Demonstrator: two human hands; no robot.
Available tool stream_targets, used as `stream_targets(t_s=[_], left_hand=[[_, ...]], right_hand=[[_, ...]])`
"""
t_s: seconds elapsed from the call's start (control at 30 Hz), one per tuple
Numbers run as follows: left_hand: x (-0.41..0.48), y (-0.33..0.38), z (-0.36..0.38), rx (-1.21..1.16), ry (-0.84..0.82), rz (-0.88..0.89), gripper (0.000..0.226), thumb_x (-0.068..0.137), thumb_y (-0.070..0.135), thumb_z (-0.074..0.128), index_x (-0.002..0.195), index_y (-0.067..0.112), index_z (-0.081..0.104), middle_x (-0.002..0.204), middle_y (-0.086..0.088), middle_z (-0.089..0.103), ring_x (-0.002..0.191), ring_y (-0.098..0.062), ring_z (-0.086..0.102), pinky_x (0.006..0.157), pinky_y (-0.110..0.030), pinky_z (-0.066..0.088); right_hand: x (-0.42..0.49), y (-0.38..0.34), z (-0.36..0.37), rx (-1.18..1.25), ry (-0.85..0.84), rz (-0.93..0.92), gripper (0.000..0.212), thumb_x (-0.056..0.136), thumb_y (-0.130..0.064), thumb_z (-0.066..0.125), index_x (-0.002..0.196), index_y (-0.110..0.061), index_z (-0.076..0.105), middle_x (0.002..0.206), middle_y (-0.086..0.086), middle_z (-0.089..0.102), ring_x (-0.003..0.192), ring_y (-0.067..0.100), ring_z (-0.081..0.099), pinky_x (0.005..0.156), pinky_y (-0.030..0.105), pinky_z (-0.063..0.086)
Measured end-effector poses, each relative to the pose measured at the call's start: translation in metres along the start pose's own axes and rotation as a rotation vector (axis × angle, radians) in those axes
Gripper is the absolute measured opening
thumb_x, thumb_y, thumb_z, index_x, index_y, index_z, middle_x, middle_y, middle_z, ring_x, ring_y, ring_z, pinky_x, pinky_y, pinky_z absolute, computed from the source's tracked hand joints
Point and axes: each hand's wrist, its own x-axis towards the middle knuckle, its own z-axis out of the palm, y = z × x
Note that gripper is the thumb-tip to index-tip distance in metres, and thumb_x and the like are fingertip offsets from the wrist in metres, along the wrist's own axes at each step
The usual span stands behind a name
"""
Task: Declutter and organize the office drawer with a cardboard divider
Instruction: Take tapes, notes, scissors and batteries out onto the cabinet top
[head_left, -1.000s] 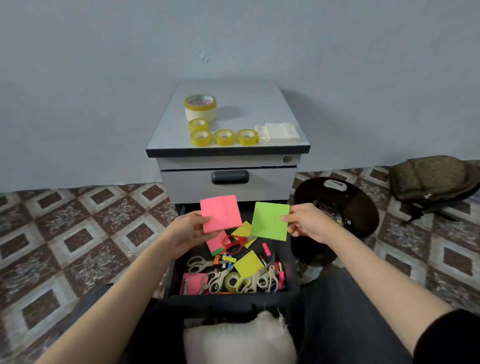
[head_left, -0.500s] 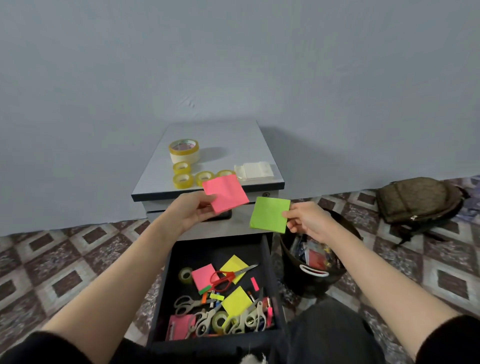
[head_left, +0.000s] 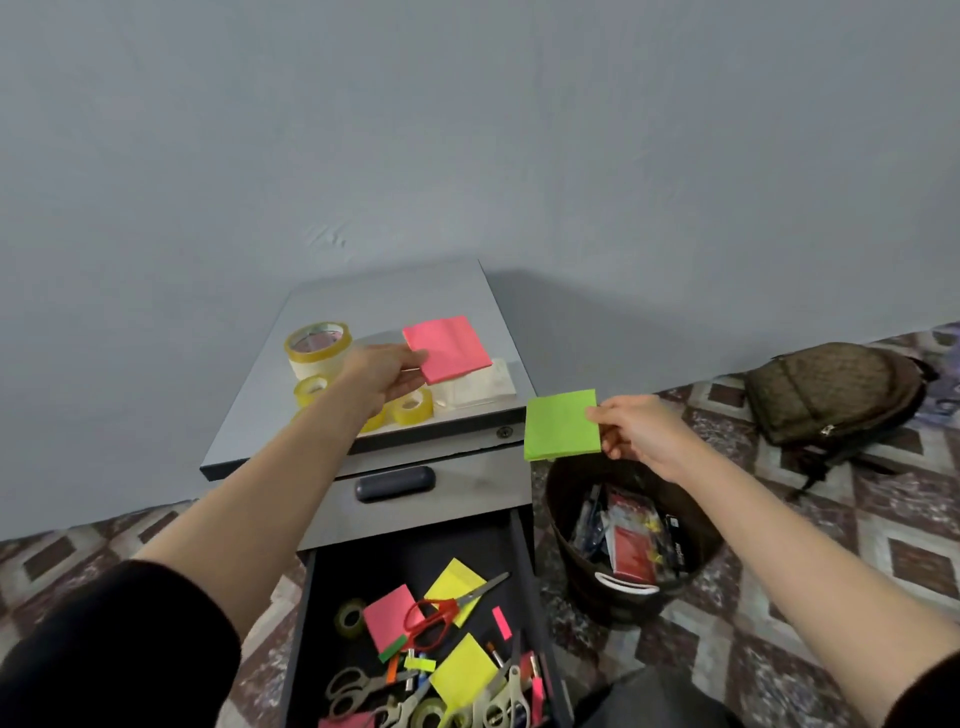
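Your left hand (head_left: 382, 376) pinches the pink pad (head_left: 447, 348) in its fingers over the white stack (head_left: 483, 389), so it is nearer. Your right hand (head_left: 639, 434) grips the green pad (head_left: 561, 423), held right of the stack.

Pretty dim, flat indoor light, soft shadow on the wall (head_left: 597, 312) right of the cabinet (head_left: 415, 499), edges bend fisheye-style, slightly soft.
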Motion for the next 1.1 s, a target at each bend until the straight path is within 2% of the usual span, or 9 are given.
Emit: stream_targets(t_s=[0.1,0.2,0.27,0.37,0.53,0.67,0.83,0.93,1.1], left_hand=[[0.025,0.007,0.01,0.038,0.005,0.015,0.017,0.089,-0.003,0.057,0.074,0.005,0.055,0.044,-0.001,0.061,0.035,-0.005,0.057,0.043,-0.016,0.052],[0.052,0.01,0.019,0.093,0.038,0.011,0.016,0.09,-0.002,0.056,0.076,0.005,0.055,0.067,-0.009,0.06,0.034,-0.005,0.057,0.041,-0.017,0.051],[0.069,0.009,0.024,0.123,0.054,0.012,0.016,0.09,-0.001,0.056,0.075,0.004,0.054,0.071,-0.009,0.057,0.034,-0.006,0.057,0.04,-0.018,0.051],[0.09,0.007,0.032,0.159,0.027,-0.004,0.018,0.091,-0.001,0.055,0.074,0.002,0.053,0.072,-0.009,0.055,0.047,-0.012,0.06,0.042,-0.017,0.051],[0.108,-0.001,0.039,0.244,-0.022,-0.05,0.018,0.09,-0.002,0.056,0.073,0.002,0.053,0.066,-0.009,0.056,0.039,-0.008,0.056,0.042,-0.017,0.051],[0.114,-0.009,0.043,0.28,-0.022,-0.044,0.018,0.087,-0.003,0.06,0.071,0.003,0.054,0.039,0.0,0.056,0.032,-0.004,0.054,0.041,-0.016,0.05],[0.121,-0.01,0.04,0.273,0.033,-0.013,0.016,0.087,-0.001,0.062,0.073,0.003,0.055,0.067,-0.008,0.056,0.032,-0.004,0.054,0.043,-0.017,0.052],[0.122,-0.011,0.037,0.311,0.05,-0.01,0.017,0.086,-0.001,0.063,0.072,0.0,0.053,0.066,-0.011,0.056,0.032,-0.007,0.055,0.042,-0.018,0.052],[0.127,-0.015,0.034,0.44,0.051,-0.006,0.02,0.085,0.0,0.063,0.067,-0.002,0.054,0.035,-0.006,0.054,0.028,-0.008,0.051,0.036,-0.015,0.045]], right_hand=[[0.013,0.001,-0.004,-0.039,0.027,-0.011,0.022,0.091,-0.004,0.057,0.069,-0.006,0.056,0.046,0.0,0.051,0.032,0.004,0.046,0.033,0.015,0.034],[0.023,0.005,-0.009,-0.084,0.035,-0.015,0.021,0.09,-0.005,0.058,0.069,-0.006,0.057,0.051,0.004,0.051,0.032,0.005,0.045,0.034,0.016,0.034],[0.028,0.008,-0.011,-0.089,0.037,-0.012,0.022,0.09,-0.004,0.058,0.068,-0.007,0.058,0.048,0.002,0.051,0.032,0.005,0.044,0.034,0.016,0.033],[0.035,0.01,-0.017,-0.085,0.027,0.001,0.021,0.09,-0.003,0.058,0.069,-0.007,0.058,0.04,-0.005,0.048,0.031,0.004,0.042,0.034,0.016,0.032],[0.041,0.011,-0.023,-0.022,0.015,-0.003,0.024,0.091,-0.004,0.054,0.068,-0.008,0.058,0.04,-0.005,0.048,0.035,0.007,0.041,0.035,0.016,0.03],[0.048,0.011,-0.018,-0.012,0.12,-0.051,0.022,0.091,-0.004,0.054,0.071,-0.007,0.06,0.052,0.006,0.044,0.042,0.013,0.04,0.037,0.018,0.03],[0.052,0.002,-0.013,0.076,0.119,-0.061,0.016,0.092,-0.004,0.052,0.079,-0.003,0.061,0.059,0.007,0.044,0.047,0.013,0.038,0.037,0.017,0.03],[0.058,-0.002,-0.013,0.122,0.139,-0.054,0.016,0.093,-0.003,0.052,0.079,-0.003,0.06,0.062,0.007,0.046,0.05,0.014,0.038,0.035,0.017,0.03],[0.084,-0.012,-0.008,0.196,0.171,-0.056,0.018,0.093,-0.003,0.051,0.076,-0.007,0.057,0.064,0.007,0.046,0.052,0.014,0.037,0.036,0.017,0.03]])
